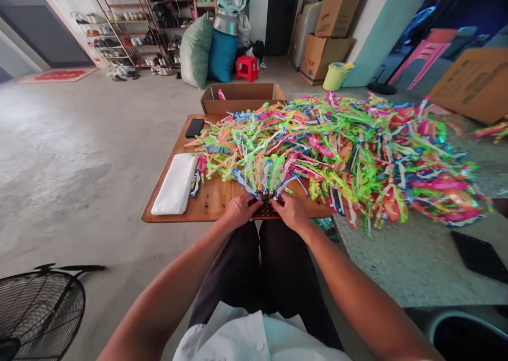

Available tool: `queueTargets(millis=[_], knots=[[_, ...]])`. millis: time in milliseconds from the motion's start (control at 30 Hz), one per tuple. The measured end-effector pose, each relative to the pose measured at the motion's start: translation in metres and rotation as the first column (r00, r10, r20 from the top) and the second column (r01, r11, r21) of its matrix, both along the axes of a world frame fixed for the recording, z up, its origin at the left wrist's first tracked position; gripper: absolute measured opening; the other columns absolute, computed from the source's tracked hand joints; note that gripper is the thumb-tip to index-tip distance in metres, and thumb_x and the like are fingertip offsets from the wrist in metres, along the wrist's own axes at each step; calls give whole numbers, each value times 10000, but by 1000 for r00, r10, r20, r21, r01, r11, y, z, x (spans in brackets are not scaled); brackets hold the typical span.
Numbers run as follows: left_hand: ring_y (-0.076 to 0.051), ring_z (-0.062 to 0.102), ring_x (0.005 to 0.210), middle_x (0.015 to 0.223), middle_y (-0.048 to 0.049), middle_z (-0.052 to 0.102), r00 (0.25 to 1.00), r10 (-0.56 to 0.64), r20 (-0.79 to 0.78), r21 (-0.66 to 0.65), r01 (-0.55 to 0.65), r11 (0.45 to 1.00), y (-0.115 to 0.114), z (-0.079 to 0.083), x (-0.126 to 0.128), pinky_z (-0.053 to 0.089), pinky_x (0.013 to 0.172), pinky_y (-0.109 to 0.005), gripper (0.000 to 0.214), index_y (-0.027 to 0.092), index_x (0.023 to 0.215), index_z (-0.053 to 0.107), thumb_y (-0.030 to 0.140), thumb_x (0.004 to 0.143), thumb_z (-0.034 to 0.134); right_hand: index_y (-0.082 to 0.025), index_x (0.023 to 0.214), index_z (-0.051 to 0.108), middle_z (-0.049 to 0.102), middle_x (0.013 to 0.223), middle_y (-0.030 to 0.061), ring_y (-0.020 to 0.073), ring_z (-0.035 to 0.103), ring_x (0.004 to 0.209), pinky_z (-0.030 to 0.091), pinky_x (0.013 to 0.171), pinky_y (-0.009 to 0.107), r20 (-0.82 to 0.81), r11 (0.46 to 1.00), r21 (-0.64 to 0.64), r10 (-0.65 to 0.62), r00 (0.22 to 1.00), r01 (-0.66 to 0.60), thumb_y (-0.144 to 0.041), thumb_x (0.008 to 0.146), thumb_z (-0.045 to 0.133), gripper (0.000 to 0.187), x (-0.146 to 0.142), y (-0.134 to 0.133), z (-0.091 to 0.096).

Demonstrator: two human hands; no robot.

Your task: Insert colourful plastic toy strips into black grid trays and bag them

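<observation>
Several slim plastic pieces (266, 173) in orange, blue, green and pink, each with a white strip, stand fanned out at the table's near edge. Their lower ends meet at a black latticed holder (265, 208). My left hand (239, 211) pinches the lower end of the leftmost blue-and-white plastic piece (245, 183). On the opposite side, my right hand (292, 211) has its fingers closed at the foot of another blue-and-white plastic piece (284, 185). Fingertips partly hide both ends. A large heap of similar bright pieces (349, 144) lies behind and to the right.
On the wooden table (214, 197) are a stack of white plastic bags (174, 183) and a black phone (194, 128). An open cardboard box (243, 106) stands behind. A dark tablet-like slab (478, 255) lies on the stone surface at right. A fan (39, 313) is lower left.
</observation>
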State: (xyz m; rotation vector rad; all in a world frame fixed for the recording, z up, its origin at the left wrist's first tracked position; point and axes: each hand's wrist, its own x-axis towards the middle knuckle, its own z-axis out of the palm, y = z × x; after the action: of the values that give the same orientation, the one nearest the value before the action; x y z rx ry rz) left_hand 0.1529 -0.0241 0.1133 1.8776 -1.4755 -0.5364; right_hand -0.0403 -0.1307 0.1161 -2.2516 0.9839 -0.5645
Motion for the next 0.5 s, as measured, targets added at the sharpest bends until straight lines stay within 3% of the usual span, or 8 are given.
queueTargets(millis=[233, 333, 500], knots=[[-136, 611, 673, 742, 5, 713, 987, 115, -109, 1, -115, 993, 3, 15, 11, 434, 629, -214, 302, 168, 869, 744, 453, 893, 647, -208, 962, 663, 746, 820, 53, 209, 691, 750, 447, 661, 274, -64, 999, -41, -12, 998, 9, -387, 956, 610, 188, 2, 1, 1], [-116, 560, 587, 659, 15, 676, 995, 76, -68, 21, -75, 997, 2, 11, 8, 409, 585, -211, 278, 175, 851, 747, 441, 878, 669, -201, 990, 671, 751, 842, 68, 225, 696, 773, 451, 678, 286, -98, 995, -98, -23, 995, 13, -375, 950, 630, 183, 3, 3, 3], [-104, 551, 576, 655, 16, 669, 998, 70, 7, -27, -70, 997, -2, 3, 3, 409, 598, -206, 243, 177, 859, 735, 414, 869, 683, -212, 999, 691, 761, 838, 42, 208, 703, 781, 463, 708, 278, -67, 999, -21, 23, 997, -25, -326, 930, 668, 135, 3, 1, 9]])
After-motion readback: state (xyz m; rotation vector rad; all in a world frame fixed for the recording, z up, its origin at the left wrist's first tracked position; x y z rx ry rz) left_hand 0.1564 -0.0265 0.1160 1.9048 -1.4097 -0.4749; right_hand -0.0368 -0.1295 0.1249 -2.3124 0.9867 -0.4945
